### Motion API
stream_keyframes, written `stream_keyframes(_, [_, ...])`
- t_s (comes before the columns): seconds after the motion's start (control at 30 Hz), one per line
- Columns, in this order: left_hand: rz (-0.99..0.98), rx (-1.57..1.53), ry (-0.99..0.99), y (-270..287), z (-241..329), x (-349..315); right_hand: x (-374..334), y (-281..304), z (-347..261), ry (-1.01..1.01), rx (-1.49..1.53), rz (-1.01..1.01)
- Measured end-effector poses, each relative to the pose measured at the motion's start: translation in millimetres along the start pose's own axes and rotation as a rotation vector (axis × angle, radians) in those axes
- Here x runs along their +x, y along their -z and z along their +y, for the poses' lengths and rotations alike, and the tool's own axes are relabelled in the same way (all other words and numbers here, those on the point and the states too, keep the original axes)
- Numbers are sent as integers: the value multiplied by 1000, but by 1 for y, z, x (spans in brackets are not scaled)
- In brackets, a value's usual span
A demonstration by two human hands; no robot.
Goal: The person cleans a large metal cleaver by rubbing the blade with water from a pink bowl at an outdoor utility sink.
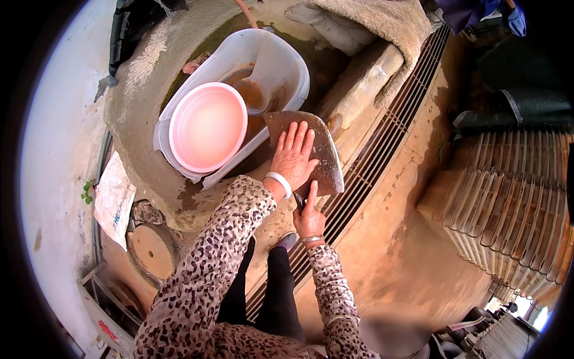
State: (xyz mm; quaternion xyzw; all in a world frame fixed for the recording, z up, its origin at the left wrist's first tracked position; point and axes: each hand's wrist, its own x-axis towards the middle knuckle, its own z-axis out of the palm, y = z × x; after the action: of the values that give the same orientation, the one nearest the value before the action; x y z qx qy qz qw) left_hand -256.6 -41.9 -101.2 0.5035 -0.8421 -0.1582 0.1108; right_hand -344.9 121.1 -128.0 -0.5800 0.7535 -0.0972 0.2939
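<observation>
A broad, dark, stained cleaver (327, 161) with a pale curved edge lies over the side of a clear plastic tub. My left hand (292, 161) rests flat on the blade, fingers stretched out. Below it, my right hand (310, 221) is closed round the dark handle, mostly hidden, with its index finger stretched along the blade. A pink basin (206, 128), apparently holding liquid, sits at the left of the tub (291, 63). Behind it, brownish water and a small rounded vessel (251, 96) show inside the tub.
The tub stands in a rough concrete trough (136, 110). A grey-brown cloth (394, 27) drapes over its far right edge. A metal drain grate (373, 149) runs beside it. Stacked, ribbed brown items (508, 203) stand at right. A round lid-like disc (151, 251) lies lower left.
</observation>
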Motion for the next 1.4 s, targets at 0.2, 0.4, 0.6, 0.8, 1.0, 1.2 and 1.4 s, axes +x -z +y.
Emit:
stream_keyframes(0.2, [-191, -42, -21, -12, 31, -72, -79, -27, 25, -88, -7, -77])
stream_keyframes(0.4, [-113, 18, -31, 2, 21, -2, -3, 0, 14, 79, 87, 137])
stream_keyframes(0.6, [-169, 23, -37, -9, 38, -52, -56, -3, 36, -28, -18, -35])
stream_keyframes(0.8, [-108, 104, 34, -8, 25, -13, -9, 28, 24, 7, -177, 56])
stream_keyframes(1.0, [-37, 99, -88, -6, 25, -7, 0, 8, 32, -3, -240, 163])
stream_keyframes(1.2, [-229, -34, -162, -15, 31, -84, -89, -27, 24, -10, -59, 114])
stream_keyframes(1.4, [-54, 48, -204, 14, 23, 15, 15, -1, 26, 55, -60, 246])
